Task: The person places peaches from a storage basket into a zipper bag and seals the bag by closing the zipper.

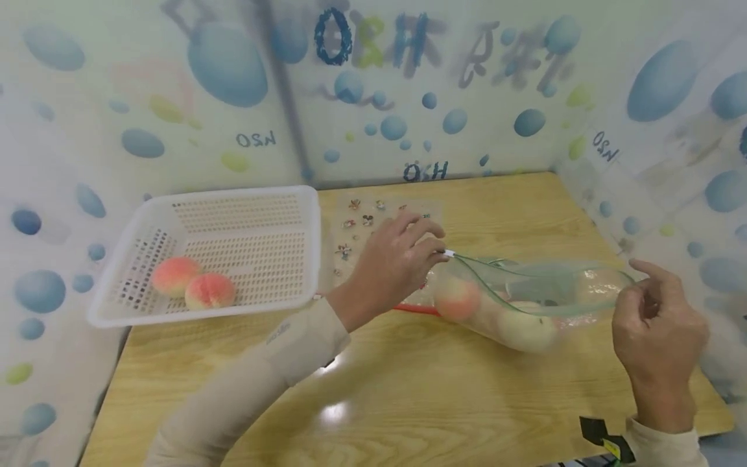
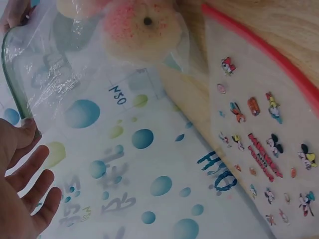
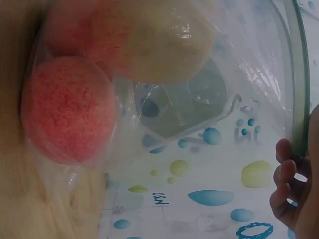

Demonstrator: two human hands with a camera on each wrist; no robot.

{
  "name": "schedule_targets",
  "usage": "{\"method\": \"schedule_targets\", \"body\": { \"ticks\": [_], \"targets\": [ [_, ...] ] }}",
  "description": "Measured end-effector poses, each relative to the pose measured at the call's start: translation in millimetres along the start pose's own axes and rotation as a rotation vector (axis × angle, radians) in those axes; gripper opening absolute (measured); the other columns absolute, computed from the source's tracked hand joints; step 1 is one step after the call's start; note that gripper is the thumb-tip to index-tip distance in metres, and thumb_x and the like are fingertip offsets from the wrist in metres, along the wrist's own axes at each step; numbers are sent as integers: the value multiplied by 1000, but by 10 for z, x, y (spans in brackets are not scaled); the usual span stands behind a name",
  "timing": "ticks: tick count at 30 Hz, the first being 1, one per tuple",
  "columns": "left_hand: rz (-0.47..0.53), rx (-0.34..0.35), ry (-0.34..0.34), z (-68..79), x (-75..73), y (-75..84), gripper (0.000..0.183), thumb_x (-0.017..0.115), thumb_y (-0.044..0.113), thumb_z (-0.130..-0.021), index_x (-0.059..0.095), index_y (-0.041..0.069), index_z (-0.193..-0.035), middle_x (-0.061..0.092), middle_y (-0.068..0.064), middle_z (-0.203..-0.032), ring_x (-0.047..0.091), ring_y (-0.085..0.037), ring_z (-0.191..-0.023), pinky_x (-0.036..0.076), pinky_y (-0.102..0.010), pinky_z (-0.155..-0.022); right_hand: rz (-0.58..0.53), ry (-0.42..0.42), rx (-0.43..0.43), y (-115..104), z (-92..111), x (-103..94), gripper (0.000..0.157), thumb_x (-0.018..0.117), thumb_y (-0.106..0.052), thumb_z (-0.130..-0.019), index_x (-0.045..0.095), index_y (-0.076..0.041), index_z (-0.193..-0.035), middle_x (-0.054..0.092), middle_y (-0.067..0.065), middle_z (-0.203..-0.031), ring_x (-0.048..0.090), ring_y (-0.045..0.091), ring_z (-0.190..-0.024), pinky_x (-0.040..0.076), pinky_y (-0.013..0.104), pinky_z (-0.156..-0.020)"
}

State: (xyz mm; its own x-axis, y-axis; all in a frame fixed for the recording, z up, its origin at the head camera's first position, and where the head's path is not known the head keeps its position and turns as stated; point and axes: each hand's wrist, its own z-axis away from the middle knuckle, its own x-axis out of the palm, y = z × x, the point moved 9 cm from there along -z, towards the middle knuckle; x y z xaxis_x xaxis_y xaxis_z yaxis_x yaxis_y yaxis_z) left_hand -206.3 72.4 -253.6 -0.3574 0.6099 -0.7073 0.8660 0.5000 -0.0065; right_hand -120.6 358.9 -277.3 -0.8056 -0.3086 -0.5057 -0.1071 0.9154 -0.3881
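A clear zip bag (image 1: 543,285) with a green rim holds several pink-and-cream peaches (image 1: 528,329). My left hand (image 1: 403,253) pinches the white end piece (image 1: 449,253) at the left of the green rim. In the left wrist view the thumb and index of the left hand (image 2: 25,179) meet on the rim, the other fingers spread. At the rim's opposite end, my right hand (image 1: 659,324) grips the edge with curled fingers. The rim stretches between both hands, its mouth parted. In the right wrist view, a peach (image 3: 70,109) bulges low in the bag beside the wood.
A white plastic basket (image 1: 312,259) stands at the left with two peaches (image 1: 210,290) in it. Partly under the left hand, a flat clear bag (image 1: 350,237) with cartoon prints and a red edge lies on the wooden table (image 1: 408,402). Patterned walls (image 1: 362,149) border the table.
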Motion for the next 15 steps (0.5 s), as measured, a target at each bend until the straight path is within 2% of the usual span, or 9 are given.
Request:
{"method": "schedule_targets", "body": {
  "ticks": [5, 7, 9, 12, 15],
  "targets": [
    [54, -25, -41, 169, 82, 8, 14, 62, 24, -86, 70, 12, -88, 60, 1, -97, 51, -16, -95, 43, -24, -79, 73, -135, -16, 69, 148, 126, 32, 43, -12, -79, 69, -6, -98, 55, 7, -54, 34, 4, -38, 22, 21, -32],
    [69, -21, -55, 212, 114, 31, 14, 62, 24, -86, 69, 12, -89, 60, 1, -97, 51, -16, -94, 42, -24, -82, 98, -228, 18, 81, 191, 176, 31, 46, -14, -79, 68, -8, -100, 59, 6, -63, 43, 12, -43, 25, 24, -34],
    [74, -14, -72, 244, 148, 61, 14, 61, 23, -86, 69, 13, -90, 60, 1, -98, 51, -16, -95, 40, -24, -86, 96, -267, 35, 20, 213, 171, 32, 47, -14, -77, 67, -9, -103, 63, 8, -76, 45, 21, -49, 23, 27, -33],
    [74, -7, -88, 287, 185, 98, 14, 60, 24, -87, 69, 13, -91, 60, 1, -99, 50, -16, -98, 38, -25, -89, 0, -198, -39, -339, 176, 101, 35, 47, -14, -77, 66, -5, -105, 62, 13, -96, 52, 33, -69, 34, 37, -43],
    [77, -23, -93, 317, 200, 100, 15, 60, 24, -87, 69, 13, -91, 60, 2, -99, 49, -16, -99, 40, -26, -87, -138, -84, -228, -915, 159, 57, 34, 48, -19, -77, 68, -2, -99, 63, 13, -98, 53, 37, -76, 39, 43, -59]
  ]
}}
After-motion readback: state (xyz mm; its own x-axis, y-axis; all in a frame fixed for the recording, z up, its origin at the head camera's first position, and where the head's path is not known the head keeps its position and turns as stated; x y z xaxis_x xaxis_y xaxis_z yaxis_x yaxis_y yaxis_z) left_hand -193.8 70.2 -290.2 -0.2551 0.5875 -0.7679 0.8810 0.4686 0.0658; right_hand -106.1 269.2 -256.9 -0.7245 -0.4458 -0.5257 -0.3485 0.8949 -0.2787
